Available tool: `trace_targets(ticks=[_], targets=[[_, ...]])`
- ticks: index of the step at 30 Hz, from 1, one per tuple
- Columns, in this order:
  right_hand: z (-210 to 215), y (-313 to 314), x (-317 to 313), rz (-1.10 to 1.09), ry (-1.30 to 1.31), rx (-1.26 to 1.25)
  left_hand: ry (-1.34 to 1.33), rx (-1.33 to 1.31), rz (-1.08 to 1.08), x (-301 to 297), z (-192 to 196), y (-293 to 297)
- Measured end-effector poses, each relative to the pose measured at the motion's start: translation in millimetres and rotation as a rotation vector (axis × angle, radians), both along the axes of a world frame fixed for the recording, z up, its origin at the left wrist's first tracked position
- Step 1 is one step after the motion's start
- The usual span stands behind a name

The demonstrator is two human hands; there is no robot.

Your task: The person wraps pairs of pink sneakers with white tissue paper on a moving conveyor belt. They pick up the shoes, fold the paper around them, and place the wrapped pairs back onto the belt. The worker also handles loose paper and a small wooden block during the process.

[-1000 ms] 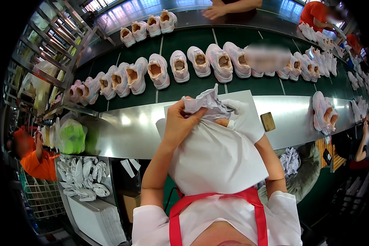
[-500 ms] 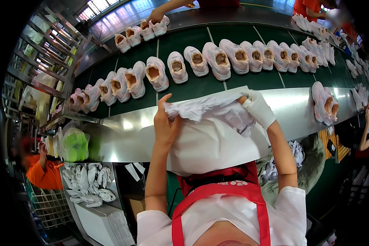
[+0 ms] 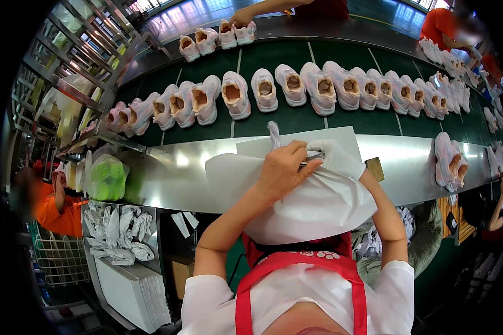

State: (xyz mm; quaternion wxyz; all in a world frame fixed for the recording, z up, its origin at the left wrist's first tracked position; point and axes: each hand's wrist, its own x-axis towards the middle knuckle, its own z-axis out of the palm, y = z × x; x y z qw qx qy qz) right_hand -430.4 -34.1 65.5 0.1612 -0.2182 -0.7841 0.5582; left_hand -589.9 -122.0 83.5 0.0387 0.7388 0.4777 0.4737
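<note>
In the head view, the left hand (image 3: 282,170) has its grip clamped on a large sheet of white tissue paper (image 3: 313,206), bunching it where a twisted end sticks up. The right hand (image 3: 332,156) is gloved in white and mostly hidden by the left hand and the paper; its grip seems pressed into the same bunch, though I cannot tell how tightly. The paper is thin, soft and creased, draping off the near edge of the surface (image 3: 179,178), a smooth, reflective steel strip with bare room to the left. A flat white sheet (image 3: 296,144) lies under the hands. Beyond runs a green conveyor belt (image 3: 296,120) carrying a row of pale pink shoes (image 3: 288,84), openings upward. A pair of shoes (image 3: 450,162) sits on the steel at right.
</note>
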Motion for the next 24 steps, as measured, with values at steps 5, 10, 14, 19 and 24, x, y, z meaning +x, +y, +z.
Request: trace_targets(ticks=[5,10,14,19,24], targets=[[32,-15,3,0.048,-0.087,0.019,0.186,-0.079,0.082,-17,6,-13],[47,-7,34,-0.162,-0.432,0.126,0.037,-0.087,0.41,-66,19,-19],[34,9,53,-0.415,-0.241,-0.103,0.033,-0.024,0.437,-64,27,-18],[10,10,47,-0.457,-0.142,-0.032,0.218,-0.02,0.107,-49,29,-40],[17,-8,21,-0.432,-0.088,-0.034,0.244,-0.028,0.064,-26,9,-45]])
